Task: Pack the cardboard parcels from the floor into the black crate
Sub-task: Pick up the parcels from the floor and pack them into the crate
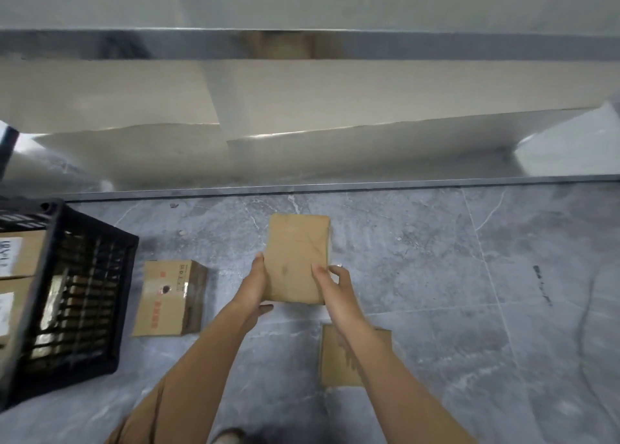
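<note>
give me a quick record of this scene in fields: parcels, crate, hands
held: plain brown parcel, gripped at its near end by both hands
left hand: on its left edge, thumb under the near corner
right hand: thumb on top, fingers at the right edge
black crate: far left, labelled parcels inside
not yet packed: printed box beside the crate; flat parcel partly under the right forearm
lifted or resting: cannot tell

Soft, even indoor light; source unseen. Glare is caught on the steel rail [201, 44]. Faint shadows are cast on the grey floor [436, 259]. The black crate [100, 366] is bowed by wide-angle distortion; overall softness is noted.
</note>
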